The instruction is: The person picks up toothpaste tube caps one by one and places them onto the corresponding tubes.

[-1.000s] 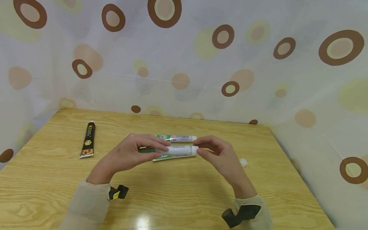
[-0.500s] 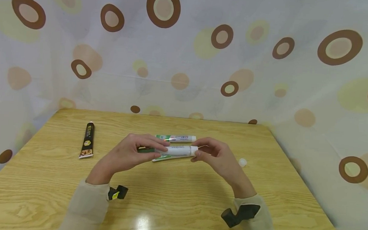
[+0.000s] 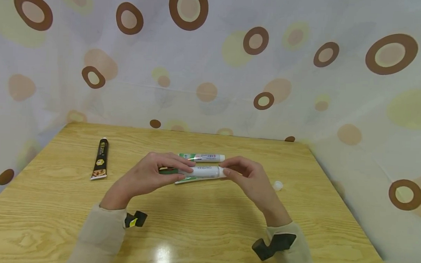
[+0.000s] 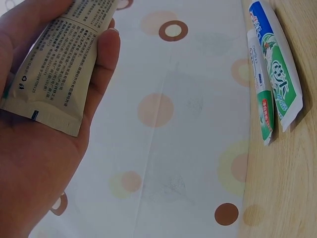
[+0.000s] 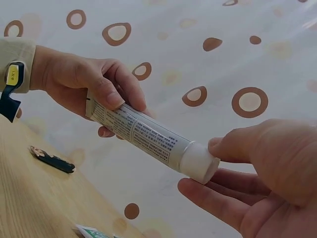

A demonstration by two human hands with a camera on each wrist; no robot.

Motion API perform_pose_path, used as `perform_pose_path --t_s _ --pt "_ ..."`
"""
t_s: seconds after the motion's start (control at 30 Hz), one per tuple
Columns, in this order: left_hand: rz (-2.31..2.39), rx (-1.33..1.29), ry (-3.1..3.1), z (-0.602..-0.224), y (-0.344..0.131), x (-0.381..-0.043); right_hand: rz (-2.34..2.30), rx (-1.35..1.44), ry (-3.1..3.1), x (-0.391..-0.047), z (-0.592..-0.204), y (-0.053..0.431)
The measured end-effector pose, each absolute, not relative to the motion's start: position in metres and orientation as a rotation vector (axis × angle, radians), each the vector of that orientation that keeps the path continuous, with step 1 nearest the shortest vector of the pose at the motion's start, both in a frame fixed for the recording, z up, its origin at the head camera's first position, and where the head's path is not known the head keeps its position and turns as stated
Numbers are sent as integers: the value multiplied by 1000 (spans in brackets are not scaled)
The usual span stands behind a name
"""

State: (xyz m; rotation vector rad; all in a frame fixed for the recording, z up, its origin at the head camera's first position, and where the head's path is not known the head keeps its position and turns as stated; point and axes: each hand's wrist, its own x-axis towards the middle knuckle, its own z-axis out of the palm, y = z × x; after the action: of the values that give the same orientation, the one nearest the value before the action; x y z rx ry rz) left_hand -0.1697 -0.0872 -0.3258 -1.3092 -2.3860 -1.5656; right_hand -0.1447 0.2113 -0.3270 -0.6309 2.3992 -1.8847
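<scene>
Evidently for steadiness, the left hand (image 3: 150, 171) is gripping the white tube (image 3: 205, 172) towards its crimped tail above the table (image 3: 193, 231), while the right hand (image 3: 253, 179) is pinching the cap (image 5: 198, 162) opposite, a hold seemingly suited to twisting. Two green-and-white tubes (image 4: 281, 69) are lying together on the wood, apparently out of the way.

The bare left hand (image 3: 146, 175) and right hand (image 3: 254, 181) emerge from long beige sleeves (image 3: 97, 236). Black mounts (image 3: 279, 243) sit at both cuffs, the left bearing a yellow label (image 5: 13, 74).
</scene>
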Motion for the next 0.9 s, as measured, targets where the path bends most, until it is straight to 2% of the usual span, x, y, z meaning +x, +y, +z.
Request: perform_pose_path --t_s 0.9 --pt "-1543 -1314 -2385 -326 -86 -169 -1788 -655 2418 -144 -326 214"
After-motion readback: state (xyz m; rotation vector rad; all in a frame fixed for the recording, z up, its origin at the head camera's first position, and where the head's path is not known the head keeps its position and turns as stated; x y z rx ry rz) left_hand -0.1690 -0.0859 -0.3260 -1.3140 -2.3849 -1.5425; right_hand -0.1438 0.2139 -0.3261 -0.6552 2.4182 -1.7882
